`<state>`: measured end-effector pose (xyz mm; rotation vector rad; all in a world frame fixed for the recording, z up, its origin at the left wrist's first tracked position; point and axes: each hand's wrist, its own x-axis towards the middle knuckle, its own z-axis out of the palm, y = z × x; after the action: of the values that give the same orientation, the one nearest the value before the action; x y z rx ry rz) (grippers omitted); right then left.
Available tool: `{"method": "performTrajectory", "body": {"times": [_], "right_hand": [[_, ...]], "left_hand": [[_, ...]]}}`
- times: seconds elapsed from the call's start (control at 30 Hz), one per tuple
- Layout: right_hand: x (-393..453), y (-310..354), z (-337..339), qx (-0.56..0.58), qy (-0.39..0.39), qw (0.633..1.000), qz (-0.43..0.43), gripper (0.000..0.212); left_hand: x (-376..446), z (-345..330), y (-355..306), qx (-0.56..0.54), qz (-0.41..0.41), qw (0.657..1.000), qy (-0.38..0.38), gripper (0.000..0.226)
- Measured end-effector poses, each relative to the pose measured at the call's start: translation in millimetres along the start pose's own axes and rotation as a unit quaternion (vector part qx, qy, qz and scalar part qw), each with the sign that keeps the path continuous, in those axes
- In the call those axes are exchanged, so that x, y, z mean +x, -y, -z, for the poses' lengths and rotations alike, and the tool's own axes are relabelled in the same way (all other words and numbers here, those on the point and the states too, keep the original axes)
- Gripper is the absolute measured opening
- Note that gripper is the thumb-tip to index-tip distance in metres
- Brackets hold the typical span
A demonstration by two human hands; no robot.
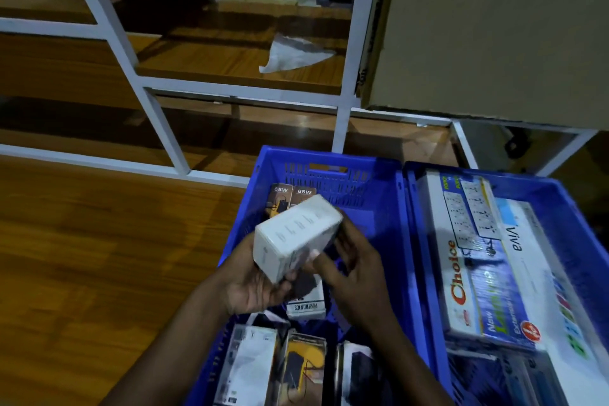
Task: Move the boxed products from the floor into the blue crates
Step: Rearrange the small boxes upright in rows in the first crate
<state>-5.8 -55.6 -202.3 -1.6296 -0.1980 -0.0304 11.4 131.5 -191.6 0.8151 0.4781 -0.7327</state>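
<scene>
White box [296, 236]: held in air over left blue crate [329, 158], tilted, near end lower. Not yet set down.

Left hand [253, 287]: cupped under box's near lower corner, palm up, fingers curled round the end. Right hand [352, 273]: at box's right side, thumb laid along the lower edge, fingers reaching behind; looks like a light steadying grip, though far fingers are hidden, so full contact can't be confirmed.

Handling, judged: retail carton, card walls, stiff enough to hold shape but corners will dent if squeezed or dropped. Appears light, as it sits easily in one cupped hand. Finish looks smooth, possibly slick; image is motion-blurred so surface can't be read closely. Best hold: across the two long faces or under the base, not by the end flaps.

Left crate contents: two 65W boxes [290, 198] upright at far-left corner, a small white box [306, 305] mid-floor, more boxes [273, 366] along near edge. Open floor of crate shows at far right, likely spot for this one.

Right blue crate [560, 194]: holds long extension-board boxes [478, 260], touching, laid lengthwise.

Surroundings: wooden floor [99, 257], white shelf frame [244, 95], crumpled plastic [293, 54] on shelf, large cardboard carton [494, 26] upper right.
</scene>
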Motion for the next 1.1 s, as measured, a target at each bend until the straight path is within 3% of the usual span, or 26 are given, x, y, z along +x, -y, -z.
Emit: {"method": "performTrajectory", "body": {"times": [0.07, 0.13, 0.27, 0.37, 0.43, 0.53, 0.6, 0.73, 0.83, 1.0, 1.1], "right_hand": [[-0.8, 3.3, 1.3, 0.003, 0.019, 1.0, 0.021, 0.074], [-0.5, 7.7, 4.5, 0.027, 0.033, 0.999, 0.011, 0.072], [1.5, 18.5, 8.5, 0.061, 0.043, 0.995, -0.064, 0.037], [7.9, 19.2, 10.0, 0.105, -0.035, 0.984, -0.14, 0.018], [11.2, 14.8, 10.2, 0.163, -0.079, 0.958, -0.224, 0.029], [11.1, 6.8, 5.1, 0.223, -0.122, 0.909, -0.329, 0.047], [11.6, 6.3, -0.1, 0.296, -0.109, 0.869, -0.382, 0.049], [13.5, 2.1, 0.0, 0.378, -0.059, 0.808, -0.448, 0.049], [8.2, -4.0, -0.7, 0.317, -0.038, 0.838, -0.442, 0.052], [1.1, 0.3, -6.4, 0.113, -0.042, 0.928, -0.353, 0.06], [0.5, -2.9, -8.2, 0.004, -0.099, 0.963, -0.251, 0.064]], "left_hand": [[1.0, 4.8, -0.6, 0.005, 0.011, 1.0, 0.002, 0.058], [0.8, 6.7, -0.1, 0.028, 0.019, 0.999, 0.016, 0.059], [-6.4, 2.5, 1.3, 0.112, 0.034, 0.991, 0.061, 0.065], [-1.7, 1.4, 5.1, 0.175, 0.019, 0.984, 0.016, 0.068], [8.4, 0.8, 9.6, 0.225, -0.052, 0.971, -0.062, 0.061], [20.5, 0.8, 12.0, 0.247, -0.213, 0.931, -0.165, 0.02], [21.8, -2.8, 10.4, 0.255, -0.283, 0.914, -0.138, 0.014], [23.7, 2.3, 13.8, 0.246, -0.321, 0.914, 0.013, 0.047], [20.6, 6.4, 16.6, 0.28, -0.314, 0.907, 0.038, 0.048], [13.8, -5.7, 12.0, 0.227, -0.296, 0.928, -0.021, 0.02], [17.0, -5.9, 11.2, 0.18, -0.25, 0.949, -0.065, 0.041]]}}
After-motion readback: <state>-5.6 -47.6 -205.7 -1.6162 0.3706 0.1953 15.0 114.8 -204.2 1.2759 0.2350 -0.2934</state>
